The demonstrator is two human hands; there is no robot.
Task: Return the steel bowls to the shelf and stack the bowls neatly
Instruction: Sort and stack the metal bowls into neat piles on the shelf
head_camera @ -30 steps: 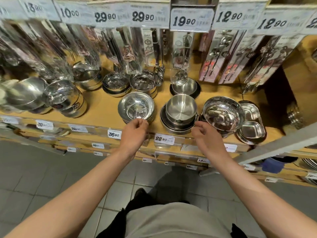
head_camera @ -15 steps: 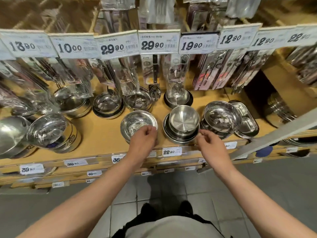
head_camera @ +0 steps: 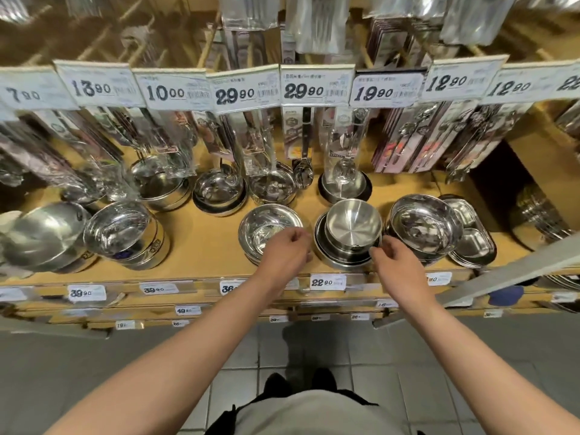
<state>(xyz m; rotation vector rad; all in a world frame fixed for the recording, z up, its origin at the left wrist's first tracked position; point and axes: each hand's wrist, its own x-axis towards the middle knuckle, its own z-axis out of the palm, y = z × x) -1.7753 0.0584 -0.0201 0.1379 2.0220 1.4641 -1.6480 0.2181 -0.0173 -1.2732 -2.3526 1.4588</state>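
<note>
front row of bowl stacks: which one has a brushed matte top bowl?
The middle stack, between the two hands; its top bowl is brushed, the neighbours' are mirror-shiny.

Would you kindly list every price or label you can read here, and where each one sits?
Hanging tags: "7 90", "13 90", "10 00", "29 90", "29 90", "19 90", "12 90", "12 90"
Shelf edge: "39 90", "39 90", "22 90"
Lower rail: "49 90"
Barcodes, fine print: unreadable.

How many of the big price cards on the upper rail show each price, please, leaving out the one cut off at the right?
7.90 card: 1
13.90 card: 1
10.00 card: 1
29.90 card: 2
19.90 card: 1
12.90 card: 2
Total: 8
</note>
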